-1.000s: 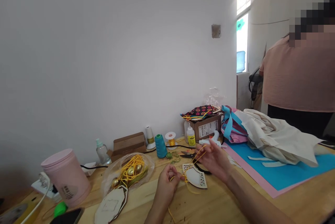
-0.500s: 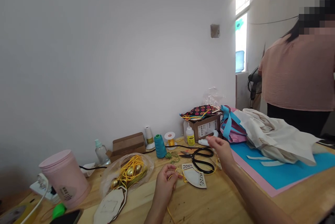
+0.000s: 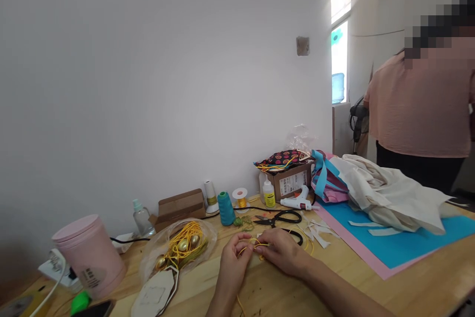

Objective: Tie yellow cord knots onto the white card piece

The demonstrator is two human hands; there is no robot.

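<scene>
Over the front middle of the wooden table, my left hand point(image 3: 236, 253) pinches a thin yellow cord point(image 3: 254, 241) between thumb and fingers. Close on its right, my right hand point(image 3: 281, 250) has its fingertips closed on the same cord, which makes a small loop between the two hands. One strand hangs down past my left wrist to the table's front. The fan-shaped wooden piece is almost wholly hidden under my right hand. Just behind that hand lie black-handled scissors point(image 3: 287, 216), their lower handle partly covered.
A plastic bag of yellow cords and gold beads point(image 3: 181, 245) lies left, near a pink canister point(image 3: 91, 257). Behind stand a teal thread cone point(image 3: 225, 209), a glue bottle point(image 3: 268, 194) and a white glue gun point(image 3: 297, 202). Blue sheets point(image 3: 408, 252) and white cloth lie right; a person stands beyond.
My right hand has come down and left from beside the glue gun to the cord at my left hand. It now covers the fan-shaped piece, and the glue gun shows fully.
</scene>
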